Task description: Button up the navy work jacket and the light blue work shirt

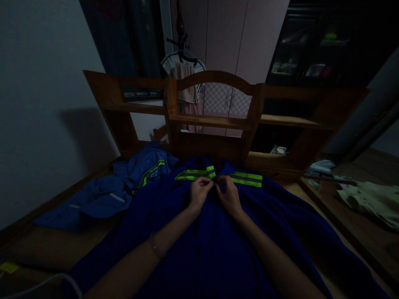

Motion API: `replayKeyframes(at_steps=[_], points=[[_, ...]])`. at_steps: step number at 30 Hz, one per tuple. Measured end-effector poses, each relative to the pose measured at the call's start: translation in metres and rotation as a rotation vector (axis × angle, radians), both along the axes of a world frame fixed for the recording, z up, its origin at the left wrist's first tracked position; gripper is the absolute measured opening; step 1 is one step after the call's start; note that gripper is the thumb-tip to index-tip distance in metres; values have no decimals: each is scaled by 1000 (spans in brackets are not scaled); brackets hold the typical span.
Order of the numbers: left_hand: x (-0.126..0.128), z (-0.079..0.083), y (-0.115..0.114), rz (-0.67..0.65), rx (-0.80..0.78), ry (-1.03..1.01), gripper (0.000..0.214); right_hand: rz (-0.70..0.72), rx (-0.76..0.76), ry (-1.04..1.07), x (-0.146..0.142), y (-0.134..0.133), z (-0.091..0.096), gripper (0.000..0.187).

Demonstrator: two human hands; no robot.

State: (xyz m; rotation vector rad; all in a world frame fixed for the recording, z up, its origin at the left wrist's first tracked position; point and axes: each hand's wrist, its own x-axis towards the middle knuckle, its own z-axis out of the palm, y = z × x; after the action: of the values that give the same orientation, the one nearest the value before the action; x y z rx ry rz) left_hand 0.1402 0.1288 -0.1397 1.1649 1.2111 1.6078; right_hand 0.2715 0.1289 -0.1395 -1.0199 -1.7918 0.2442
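A dark blue work jacket [215, 249] with yellow-green reflective strips across the chest lies spread out in front of me. Its collar points away from me. My left hand [200, 192] pinches the jacket's front edge just below the left strip. Close beside it, my right hand [229, 194] is closed on the facing front edge, by the right strip. The fingertips of both hands nearly meet at the front opening. Whether a button or zip sits between them is too dark to tell.
A second, lighter blue garment [102, 197] lies crumpled at the left. Behind the jacket stands a wooden headboard with shelves [215, 120]. Pale cloth [370, 203] rests at the right, and a white cable [52, 279] runs at the lower left. Clothes [186, 79] hang beyond the headboard.
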Motion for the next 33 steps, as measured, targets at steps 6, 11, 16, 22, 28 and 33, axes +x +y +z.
replayKeyframes(at_steps=[6, 11, 16, 22, 28, 33], points=[[-1, -1, -1, -1, -46, -61, 16, 9, -3, 0, 0, -2, 1, 6], [0, 2, -4, -63, -35, -64, 21, 10, 10, -7, 3, 0, 2, 8], [3, 6, -8, -87, 77, -8, 25, 3, 17, -11, 5, 3, -1, 8], [3, 5, -9, 15, 122, 81, 23, 24, 19, -17, 4, 0, 1, 8], [4, 0, -9, 51, 114, 27, 23, 31, -6, 24, 1, 0, 4, 9], [3, -3, -9, 45, 86, -6, 23, 33, -19, 36, 1, 0, 3, 9]])
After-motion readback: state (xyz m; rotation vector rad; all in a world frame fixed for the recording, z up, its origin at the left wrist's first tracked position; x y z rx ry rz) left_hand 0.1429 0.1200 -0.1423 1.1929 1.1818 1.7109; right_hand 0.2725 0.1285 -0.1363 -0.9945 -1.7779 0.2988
